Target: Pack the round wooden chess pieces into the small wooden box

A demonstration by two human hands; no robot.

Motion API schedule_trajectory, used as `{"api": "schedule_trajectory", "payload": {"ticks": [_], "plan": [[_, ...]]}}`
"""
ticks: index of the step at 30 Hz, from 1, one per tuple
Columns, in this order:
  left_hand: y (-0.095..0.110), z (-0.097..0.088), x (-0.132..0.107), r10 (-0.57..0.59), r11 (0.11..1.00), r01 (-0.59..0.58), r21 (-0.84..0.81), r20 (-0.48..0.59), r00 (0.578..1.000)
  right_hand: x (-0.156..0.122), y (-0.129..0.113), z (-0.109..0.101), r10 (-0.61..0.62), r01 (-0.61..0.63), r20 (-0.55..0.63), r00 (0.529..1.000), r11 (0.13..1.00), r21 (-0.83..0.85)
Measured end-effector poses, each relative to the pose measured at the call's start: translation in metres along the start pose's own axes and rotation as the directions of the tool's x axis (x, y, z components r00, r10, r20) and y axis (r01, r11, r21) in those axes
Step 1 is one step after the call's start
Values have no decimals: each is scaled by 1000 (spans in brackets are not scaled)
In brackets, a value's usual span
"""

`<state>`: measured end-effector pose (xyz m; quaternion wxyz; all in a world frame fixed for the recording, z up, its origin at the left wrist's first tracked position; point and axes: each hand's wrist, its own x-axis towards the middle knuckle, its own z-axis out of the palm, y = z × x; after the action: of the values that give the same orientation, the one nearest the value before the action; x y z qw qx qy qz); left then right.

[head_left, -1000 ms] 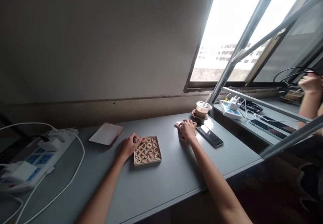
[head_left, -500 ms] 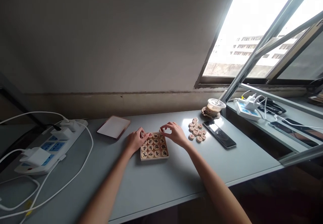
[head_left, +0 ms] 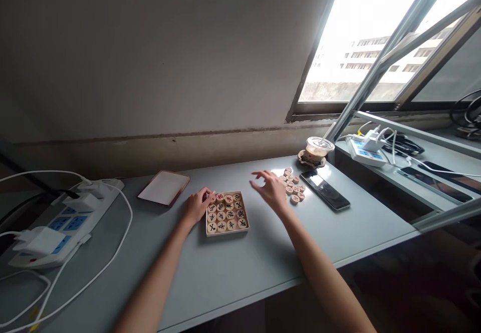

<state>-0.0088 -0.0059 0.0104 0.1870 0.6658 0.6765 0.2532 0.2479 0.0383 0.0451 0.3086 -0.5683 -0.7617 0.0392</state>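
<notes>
Now the half-curled left hand (head_left: 197, 207) holds the box's (head_left: 227, 233) back left corner; the spread, empty right hand (head_left: 274, 192) is by round pieces (head_left: 295, 199) near the counter's (head_left: 233, 270) back edge.

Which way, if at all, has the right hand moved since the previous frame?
Yes: the right hand has moved right, away from the box and closer to the phone.

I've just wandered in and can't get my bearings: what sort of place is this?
Perhaps an indoor workroom, though a living space is possible: a plain grey table, a power strip with white plugs, and a window facing a pale building.
</notes>
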Motion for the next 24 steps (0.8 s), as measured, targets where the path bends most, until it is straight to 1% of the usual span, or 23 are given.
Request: {"api": "schedule_trajectory", "payload": {"ticks": [1,3,4,5,6,7,8,9,10,12,13,15,19,21,24], "plan": [[1,-1,0,-1,1000,1,17,6,1000,3,15,-5,75,-76,-38,996,996,-41],[4,-4,-2,-6,998,4,58,23,1000,6,42,-16,182,-184,-43,982,981,-67],[6,-5,-2,-11,997,8,78,33,999,7,51,-21,195,-195,-14,981,980,-38],[8,-7,-3,-19,995,14,94,45,999,6,55,-24,170,-170,32,985,985,20],[9,-8,-4,-27,994,21,108,53,998,5,54,-25,104,-112,88,991,989,94],[11,-8,-5,-34,992,27,120,58,998,4,49,-25,5,-29,141,990,986,167],[11,-9,-5,-37,991,29,131,57,998,2,40,-23,-106,62,189,976,972,227],[12,-9,-6,-36,990,29,141,52,998,0,28,-18,-214,150,231,949,952,267],[12,-8,-6,-31,989,24,148,46,998,-2,15,-13,-289,218,259,921,938,270],[11,-7,-6,-20,988,14,153,40,999,-6,-10,1,-363,310,283,888,926,214],[10,-7,-6,-17,988,11,152,42,999,-7,-19,7,-376,336,284,882,924,180],[9,-6,-5,-17,989,9,146,50,999,-9,-29,18,-381,357,286,879,925,132],[7,-6,-5,-15,993,10,117,43,999,-12,-30,27,-355,333,271,895,935,126],[6,-9,-5,-8,999,6,45,52,999,-13,-29,28,-340,319,249,907,940,121],[3,-14,-7,21,991,-6,-137,107,994,-15,-30,29,-327,310,237,915,945,108]]}}
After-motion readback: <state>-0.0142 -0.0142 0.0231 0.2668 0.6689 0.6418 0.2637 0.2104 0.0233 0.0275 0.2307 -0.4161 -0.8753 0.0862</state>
